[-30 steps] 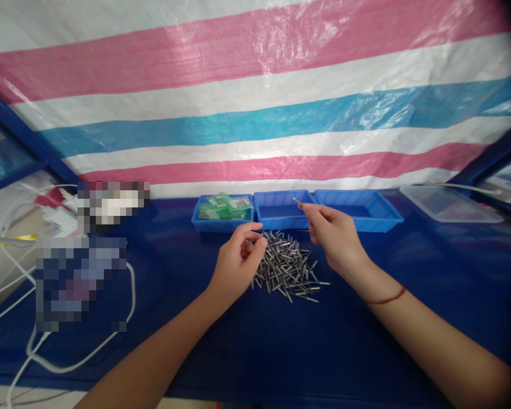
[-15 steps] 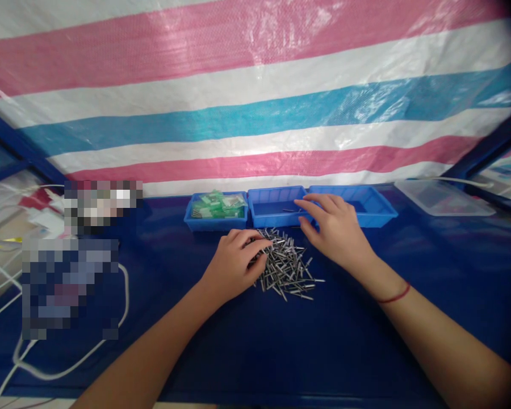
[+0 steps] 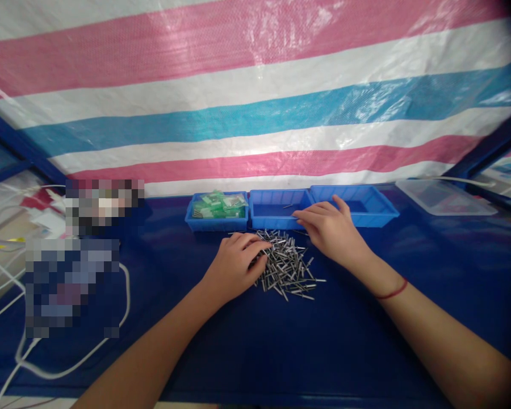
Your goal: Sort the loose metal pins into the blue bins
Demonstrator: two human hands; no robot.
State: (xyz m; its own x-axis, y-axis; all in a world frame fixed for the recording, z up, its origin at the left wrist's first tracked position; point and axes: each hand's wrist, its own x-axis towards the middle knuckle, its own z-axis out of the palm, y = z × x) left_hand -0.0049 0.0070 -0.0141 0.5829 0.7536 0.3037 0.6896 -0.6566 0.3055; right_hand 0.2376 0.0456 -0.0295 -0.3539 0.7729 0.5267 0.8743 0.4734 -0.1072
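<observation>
A heap of small metal rivets (image 3: pixel 286 262) lies on the blue table (image 3: pixel 281 346). My left hand (image 3: pixel 235 266) rests at the heap's left edge, fingers curled and pinched on rivets there. My right hand (image 3: pixel 329 228) hovers over the heap's far right side, fingers stretched forward and apart, holding nothing I can see. Just behind it stands the middle blue tray (image 3: pixel 276 209) with one rivet lying inside.
A left blue tray (image 3: pixel 216 213) holds green parts, and a right blue tray (image 3: pixel 361 205) stands beside the middle one. A clear plastic lid (image 3: pixel 445 197) lies at the far right. White cables (image 3: pixel 68 363) trail at the left. A striped tarp hangs behind.
My right hand let a rivet go into the middle tray and came back down toward the heap. My left hand lowered onto the heap's left edge.
</observation>
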